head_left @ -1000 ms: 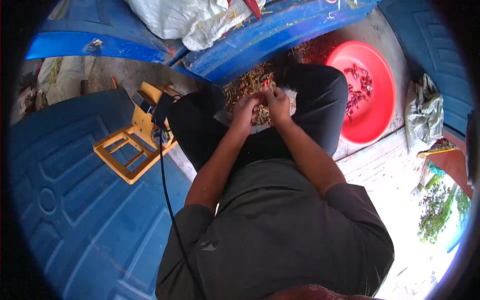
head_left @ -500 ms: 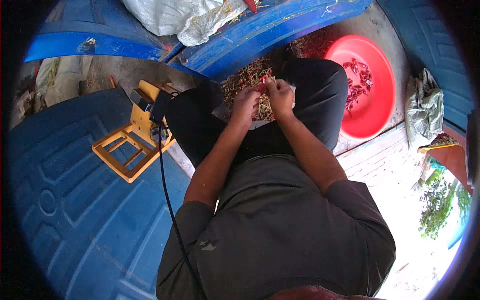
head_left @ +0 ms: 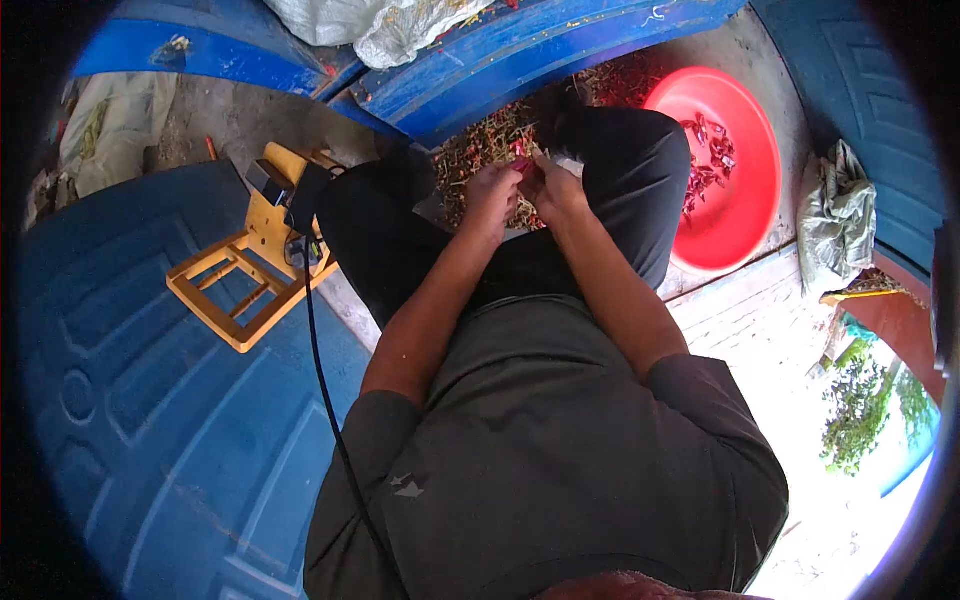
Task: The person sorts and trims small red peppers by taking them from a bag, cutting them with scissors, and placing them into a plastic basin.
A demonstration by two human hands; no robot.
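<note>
Both hands meet above the lap, between the knees. My left hand (head_left: 491,203) is closed around a small dark red piece (head_left: 521,165) that looks like a dried pepper. Its fingertips are close to those of my right hand (head_left: 556,191), whose fingers are bent together at the same piece; what they pinch is too small to make out. Beneath and beyond the hands lies a heap of dry stems and red bits (head_left: 470,165). To the right of the right knee, a red basin (head_left: 745,215) holds several shiny dark red pieces (head_left: 708,170).
A blue wooden surface (head_left: 540,62) with a white sack (head_left: 410,30) is ahead. On the left are a small wooden stool (head_left: 240,325) and a blue door panel (head_left: 190,370). A black cable (head_left: 325,385) hangs beside the left arm. A grey sack (head_left: 838,220) lies right of the basin.
The fingers of my right hand have turned and lowered slightly beside the red piece. The whole view has shifted a little, with the stool and basin appearing further left.
</note>
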